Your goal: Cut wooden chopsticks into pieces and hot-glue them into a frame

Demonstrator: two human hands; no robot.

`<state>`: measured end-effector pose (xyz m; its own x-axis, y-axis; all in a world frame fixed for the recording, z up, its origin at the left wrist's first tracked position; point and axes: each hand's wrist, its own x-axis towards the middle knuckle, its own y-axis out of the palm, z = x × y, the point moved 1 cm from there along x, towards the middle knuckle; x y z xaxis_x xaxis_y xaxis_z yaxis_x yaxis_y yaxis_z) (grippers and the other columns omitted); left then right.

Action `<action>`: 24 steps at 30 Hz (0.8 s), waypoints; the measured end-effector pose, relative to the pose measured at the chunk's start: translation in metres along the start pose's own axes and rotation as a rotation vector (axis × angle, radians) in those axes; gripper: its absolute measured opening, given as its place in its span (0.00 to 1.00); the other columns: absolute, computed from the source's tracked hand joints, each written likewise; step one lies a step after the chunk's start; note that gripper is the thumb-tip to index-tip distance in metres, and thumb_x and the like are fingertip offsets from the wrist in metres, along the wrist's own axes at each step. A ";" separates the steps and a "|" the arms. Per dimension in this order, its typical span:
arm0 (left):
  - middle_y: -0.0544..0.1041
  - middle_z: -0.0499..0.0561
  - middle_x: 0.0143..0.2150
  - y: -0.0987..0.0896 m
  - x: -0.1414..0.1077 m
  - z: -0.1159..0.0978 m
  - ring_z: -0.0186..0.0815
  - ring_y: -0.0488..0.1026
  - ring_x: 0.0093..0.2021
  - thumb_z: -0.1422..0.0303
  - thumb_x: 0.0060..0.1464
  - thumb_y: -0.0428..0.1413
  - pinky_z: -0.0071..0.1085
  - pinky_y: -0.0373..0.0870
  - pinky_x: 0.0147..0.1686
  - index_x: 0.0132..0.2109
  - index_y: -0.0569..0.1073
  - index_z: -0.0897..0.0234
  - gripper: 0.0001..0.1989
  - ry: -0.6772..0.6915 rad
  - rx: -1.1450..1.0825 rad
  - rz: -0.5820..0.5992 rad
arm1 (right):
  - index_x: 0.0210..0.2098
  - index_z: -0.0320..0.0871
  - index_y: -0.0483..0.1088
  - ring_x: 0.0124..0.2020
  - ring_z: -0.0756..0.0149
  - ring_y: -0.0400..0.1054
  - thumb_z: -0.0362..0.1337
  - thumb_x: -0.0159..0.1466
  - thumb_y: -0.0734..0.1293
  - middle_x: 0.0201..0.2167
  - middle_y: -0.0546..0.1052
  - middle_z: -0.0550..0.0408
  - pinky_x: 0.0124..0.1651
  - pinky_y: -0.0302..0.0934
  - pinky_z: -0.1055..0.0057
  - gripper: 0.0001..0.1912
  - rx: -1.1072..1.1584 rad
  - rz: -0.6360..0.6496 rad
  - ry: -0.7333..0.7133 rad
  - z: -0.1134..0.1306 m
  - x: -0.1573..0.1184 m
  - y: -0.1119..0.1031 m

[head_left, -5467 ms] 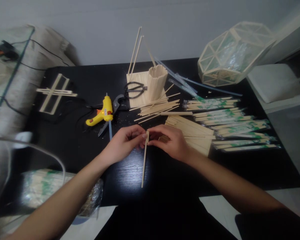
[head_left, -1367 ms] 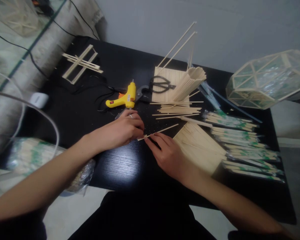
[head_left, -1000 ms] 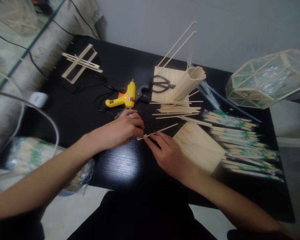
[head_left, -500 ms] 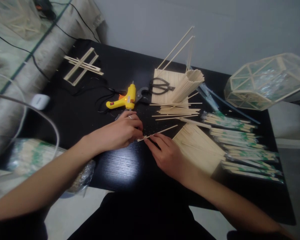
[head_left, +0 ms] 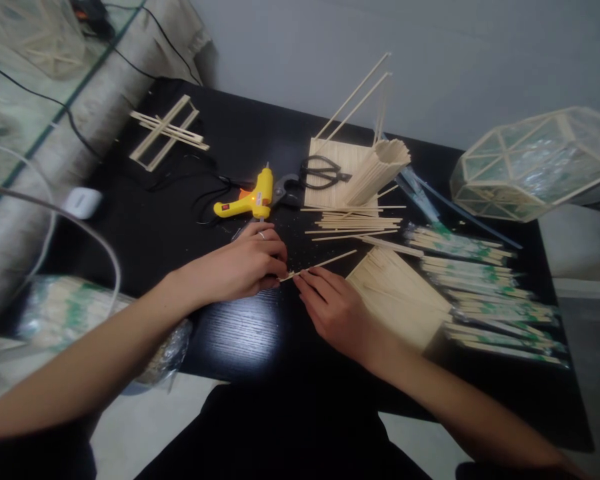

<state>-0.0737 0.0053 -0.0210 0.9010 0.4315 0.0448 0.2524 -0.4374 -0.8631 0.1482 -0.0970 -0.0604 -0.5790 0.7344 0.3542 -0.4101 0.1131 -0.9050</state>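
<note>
A thin wooden stick [head_left: 336, 259] lies slantwise between my hands, low over the black table. My right hand [head_left: 333, 308] pinches it near its left end with thumb and fingers. My left hand [head_left: 250, 263], wearing a ring, is closed, its fingertips close together at that same end. What those fingertips hold is too small and covered to make out. Tiny pale bits show around them. Just beyond my left hand lies a yellow glue gun [head_left: 250, 199] with an orange light glowing. Behind my right hand is a flat panel of sticks [head_left: 405, 297].
Loose sticks [head_left: 355, 221], black-handled scissors [head_left: 325, 175] and a stick tube [head_left: 377, 175] stand or lie behind. Bagged stick bundles [head_left: 480, 287] and a lantern-like frame [head_left: 535, 163] are at right. A crossed stick frame [head_left: 170, 133] and white case [head_left: 83, 202] are at left.
My right hand has shifted very slightly to the right along with the stick. Less of the stick's left end shows between the hands. Everything else stays in place.
</note>
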 end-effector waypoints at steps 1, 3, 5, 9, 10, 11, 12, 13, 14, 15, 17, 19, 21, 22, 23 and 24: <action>0.80 0.51 0.43 0.000 0.000 0.000 0.41 0.74 0.50 0.72 0.64 0.60 0.48 0.53 0.69 0.37 0.82 0.60 0.07 0.008 -0.002 -0.003 | 0.59 0.34 0.77 0.57 0.50 0.75 0.26 0.72 0.65 0.54 0.83 0.41 0.58 0.75 0.53 0.18 -0.001 0.003 0.003 0.000 0.000 0.000; 0.80 0.51 0.42 0.001 0.000 0.000 0.41 0.74 0.49 0.73 0.64 0.59 0.47 0.54 0.68 0.36 0.82 0.60 0.08 0.025 -0.001 -0.011 | 0.59 0.33 0.77 0.57 0.50 0.75 0.26 0.72 0.65 0.54 0.83 0.41 0.58 0.75 0.54 0.18 -0.001 0.005 0.003 0.000 0.000 0.000; 0.80 0.51 0.41 0.001 0.000 0.000 0.41 0.73 0.49 0.73 0.65 0.58 0.46 0.55 0.67 0.36 0.81 0.60 0.10 0.039 0.006 -0.015 | 0.59 0.31 0.77 0.56 0.50 0.76 0.26 0.72 0.65 0.53 0.83 0.40 0.58 0.74 0.54 0.18 0.002 -0.001 0.002 0.000 0.000 0.001; 0.80 0.51 0.42 0.002 0.001 0.000 0.42 0.73 0.49 0.73 0.66 0.57 0.46 0.56 0.66 0.36 0.80 0.60 0.10 0.048 0.016 -0.015 | 0.58 0.33 0.77 0.55 0.51 0.76 0.25 0.72 0.64 0.53 0.83 0.40 0.58 0.75 0.54 0.18 0.006 -0.007 0.009 0.001 0.001 0.001; 0.81 0.51 0.42 0.002 0.001 0.000 0.42 0.73 0.49 0.72 0.66 0.56 0.46 0.56 0.66 0.36 0.80 0.60 0.11 0.048 0.016 -0.015 | 0.58 0.33 0.77 0.55 0.51 0.76 0.25 0.72 0.64 0.53 0.83 0.41 0.58 0.75 0.54 0.18 0.006 -0.006 0.011 0.002 0.001 0.000; 0.81 0.52 0.42 0.003 0.001 -0.001 0.42 0.73 0.49 0.72 0.67 0.56 0.45 0.57 0.65 0.36 0.80 0.61 0.11 0.047 0.016 -0.016 | 0.58 0.33 0.77 0.56 0.51 0.76 0.25 0.72 0.64 0.53 0.83 0.40 0.58 0.75 0.54 0.18 0.006 -0.005 0.014 0.002 0.001 0.000; 0.81 0.52 0.42 0.003 0.001 -0.001 0.42 0.73 0.49 0.72 0.67 0.56 0.45 0.57 0.65 0.35 0.80 0.61 0.11 0.048 0.015 -0.015 | 0.58 0.32 0.77 0.56 0.51 0.76 0.25 0.72 0.65 0.53 0.83 0.40 0.58 0.75 0.54 0.18 0.007 -0.005 0.015 0.002 0.001 0.001; 0.81 0.52 0.42 0.003 0.001 -0.001 0.42 0.73 0.49 0.72 0.67 0.55 0.45 0.57 0.65 0.35 0.80 0.61 0.12 0.047 0.013 -0.013 | 0.58 0.32 0.77 0.55 0.51 0.76 0.25 0.72 0.65 0.53 0.83 0.40 0.58 0.75 0.54 0.17 0.008 -0.006 0.016 0.002 0.001 0.001; 0.81 0.52 0.42 0.003 0.001 -0.001 0.42 0.73 0.49 0.72 0.67 0.55 0.45 0.57 0.65 0.35 0.80 0.61 0.12 0.047 0.011 -0.011 | 0.58 0.31 0.77 0.55 0.50 0.76 0.25 0.72 0.65 0.53 0.83 0.40 0.58 0.75 0.54 0.17 0.009 -0.009 0.015 0.002 0.001 0.001; 0.81 0.52 0.43 0.004 0.001 -0.001 0.42 0.73 0.49 0.72 0.67 0.55 0.45 0.57 0.65 0.35 0.80 0.61 0.12 0.047 0.009 -0.011 | 0.58 0.31 0.77 0.55 0.50 0.76 0.25 0.71 0.65 0.53 0.83 0.40 0.58 0.75 0.54 0.17 0.010 -0.011 0.013 0.001 0.001 0.001; 0.81 0.52 0.43 0.004 0.001 -0.001 0.42 0.72 0.50 0.72 0.67 0.55 0.45 0.56 0.64 0.35 0.80 0.61 0.12 0.046 0.004 -0.014 | 0.58 0.30 0.77 0.55 0.50 0.76 0.25 0.71 0.65 0.53 0.83 0.39 0.58 0.75 0.54 0.17 0.011 -0.011 0.007 0.001 0.001 0.001; 0.81 0.52 0.44 0.004 0.001 -0.001 0.42 0.72 0.50 0.73 0.67 0.55 0.45 0.57 0.64 0.36 0.80 0.61 0.12 0.044 -0.002 -0.016 | 0.58 0.29 0.77 0.55 0.50 0.76 0.25 0.71 0.65 0.53 0.83 0.39 0.58 0.75 0.54 0.17 0.012 -0.006 0.006 0.001 0.001 0.001; 0.81 0.52 0.44 0.003 0.001 -0.001 0.42 0.72 0.50 0.73 0.67 0.55 0.45 0.57 0.64 0.36 0.80 0.61 0.11 0.039 -0.007 -0.011 | 0.58 0.30 0.77 0.55 0.50 0.76 0.26 0.72 0.65 0.53 0.83 0.39 0.59 0.74 0.54 0.17 0.011 0.008 0.010 0.001 0.001 0.001; 0.81 0.52 0.44 0.003 0.001 -0.001 0.42 0.72 0.50 0.73 0.67 0.55 0.45 0.57 0.64 0.35 0.80 0.61 0.11 0.035 -0.007 -0.008 | 0.58 0.30 0.77 0.55 0.50 0.76 0.26 0.72 0.64 0.53 0.83 0.40 0.59 0.74 0.54 0.17 0.010 0.011 0.013 0.001 0.001 0.001; 0.81 0.52 0.44 0.002 0.001 -0.002 0.42 0.72 0.50 0.73 0.67 0.55 0.45 0.56 0.64 0.36 0.80 0.61 0.11 0.032 -0.007 -0.003 | 0.58 0.30 0.77 0.55 0.50 0.76 0.26 0.72 0.64 0.53 0.83 0.40 0.60 0.74 0.55 0.17 0.009 0.012 0.017 0.002 0.001 0.000; 0.81 0.52 0.44 0.002 0.001 -0.002 0.42 0.72 0.50 0.73 0.67 0.55 0.45 0.56 0.65 0.36 0.80 0.61 0.11 0.030 -0.007 0.004 | 0.58 0.30 0.77 0.55 0.50 0.76 0.26 0.72 0.64 0.53 0.83 0.40 0.60 0.74 0.55 0.17 0.007 0.014 0.020 0.002 0.001 0.000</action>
<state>-0.0713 0.0035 -0.0217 0.9122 0.4057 0.0572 0.2516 -0.4446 -0.8596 0.1461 -0.0972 -0.0596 -0.5703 0.7493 0.3367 -0.4074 0.0979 -0.9080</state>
